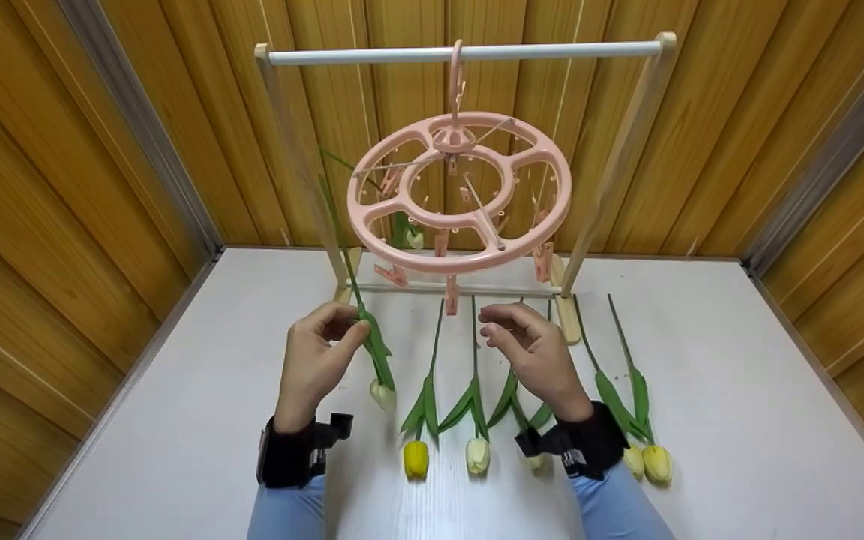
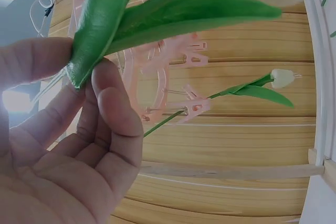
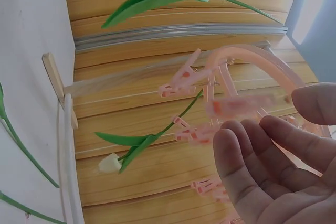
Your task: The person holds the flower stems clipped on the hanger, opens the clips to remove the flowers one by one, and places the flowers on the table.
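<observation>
My left hand (image 1: pixel 312 356) pinches a white artificial tulip (image 1: pixel 376 352) between thumb and fingers where the leaves meet the stem; its bloom points down and its stem upward. In the left wrist view, the thumb and fingers press on the green leaf (image 2: pixel 97 24). My right hand (image 1: pixel 544 360) is raised below the pink round clip hanger (image 1: pixel 458 264), thumb apart from the curved fingers, holding nothing. Behind its fingertips in the right wrist view is a blurred pink clip (image 3: pixel 244 106). Another white tulip (image 3: pixel 109 163) hangs bloom-down from a clip (image 2: pixel 195 107).
The hanger hooks over a white bar (image 1: pixel 552 51) on a wooden stand (image 1: pixel 622 157). On the white table (image 1: pixel 177 420) lie several tulips, including a yellow one (image 1: pixel 416 459), a white one (image 1: pixel 478 455) and a pale yellow one (image 1: pixel 657 463). Wood-panelled walls surround the table.
</observation>
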Tool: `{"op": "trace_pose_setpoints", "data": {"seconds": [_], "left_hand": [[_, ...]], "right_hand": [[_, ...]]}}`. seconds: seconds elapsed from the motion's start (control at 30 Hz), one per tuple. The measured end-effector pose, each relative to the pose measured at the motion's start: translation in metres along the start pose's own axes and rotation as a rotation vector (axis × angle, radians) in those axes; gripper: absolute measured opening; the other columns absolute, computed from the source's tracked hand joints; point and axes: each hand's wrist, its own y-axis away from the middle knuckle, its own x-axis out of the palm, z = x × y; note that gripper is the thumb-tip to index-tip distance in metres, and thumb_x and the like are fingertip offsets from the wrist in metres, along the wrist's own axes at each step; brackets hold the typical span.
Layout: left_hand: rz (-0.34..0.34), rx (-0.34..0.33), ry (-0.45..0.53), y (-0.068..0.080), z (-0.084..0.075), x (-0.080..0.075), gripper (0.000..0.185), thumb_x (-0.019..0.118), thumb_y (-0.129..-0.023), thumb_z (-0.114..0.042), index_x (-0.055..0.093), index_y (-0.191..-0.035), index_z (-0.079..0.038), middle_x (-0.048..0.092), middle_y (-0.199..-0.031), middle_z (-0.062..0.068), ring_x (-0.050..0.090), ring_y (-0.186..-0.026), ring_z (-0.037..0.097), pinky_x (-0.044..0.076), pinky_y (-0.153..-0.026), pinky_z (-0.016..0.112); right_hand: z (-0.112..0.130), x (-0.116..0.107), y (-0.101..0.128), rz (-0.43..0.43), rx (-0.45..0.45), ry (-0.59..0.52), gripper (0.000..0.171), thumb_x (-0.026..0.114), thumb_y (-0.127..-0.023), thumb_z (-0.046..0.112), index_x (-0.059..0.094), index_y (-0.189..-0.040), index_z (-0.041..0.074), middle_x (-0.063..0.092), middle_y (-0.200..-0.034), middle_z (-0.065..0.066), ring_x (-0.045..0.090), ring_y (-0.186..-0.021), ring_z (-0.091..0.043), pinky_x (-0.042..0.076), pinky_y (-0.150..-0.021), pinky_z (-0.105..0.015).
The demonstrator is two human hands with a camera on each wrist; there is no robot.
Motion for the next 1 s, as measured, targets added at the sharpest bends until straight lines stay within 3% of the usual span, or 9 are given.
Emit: {"op": "trace_pose_setpoints", "data": {"seconds": [0.13,0.5,0.7,1.0], "left_hand": [[-0.018,-0.049,-0.026,0.0,0.002,-0.004,0.004,0.073,-0.091,-0.002,0.076,-0.094,-0.001,0.073,-0.083,0.009,0.065,-0.071,0.015,0.051,-0.069,0.025],[-0.013,-0.166,-0.086,-0.004,0.01,-0.01,0.003,0.074,-0.09,-0.003,0.074,-0.088,0.0,0.068,-0.077,0.007,0.058,-0.068,0.015,0.047,-0.064,0.023],[0.015,-0.226,-0.155,-0.006,0.019,-0.011,0.005,0.075,-0.089,-0.004,0.074,-0.085,0.0,0.067,-0.074,0.006,0.058,-0.069,0.015,0.047,-0.065,0.025],[0.088,-0.259,-0.214,-0.008,0.031,-0.01,0.011,0.076,-0.086,-0.006,0.07,-0.077,-0.002,0.06,-0.068,0.001,0.051,-0.067,0.015,0.041,-0.062,0.027]], "right_hand": [[0.0,-0.002,0.002,-0.008,-0.025,0.02,0.023,0.059,-0.099,-0.009,0.065,-0.121,-0.013,0.067,-0.113,-0.026,0.068,-0.097,-0.009,0.054,-0.083,-0.02],[-0.002,-0.011,0.008,-0.013,0.031,0.065,0.021,0.063,-0.099,-0.004,0.07,-0.119,-0.006,0.069,-0.113,-0.02,0.068,-0.096,-0.011,0.055,-0.082,-0.02],[-0.004,-0.014,0.008,-0.007,0.042,0.089,0.022,0.062,-0.1,-0.003,0.069,-0.12,-0.008,0.069,-0.112,-0.021,0.068,-0.094,-0.01,0.055,-0.081,-0.02],[-0.008,-0.015,0.009,0.015,0.068,0.11,0.022,0.062,-0.101,0.001,0.069,-0.121,-0.005,0.069,-0.115,-0.019,0.069,-0.098,-0.016,0.056,-0.084,-0.023]]}}
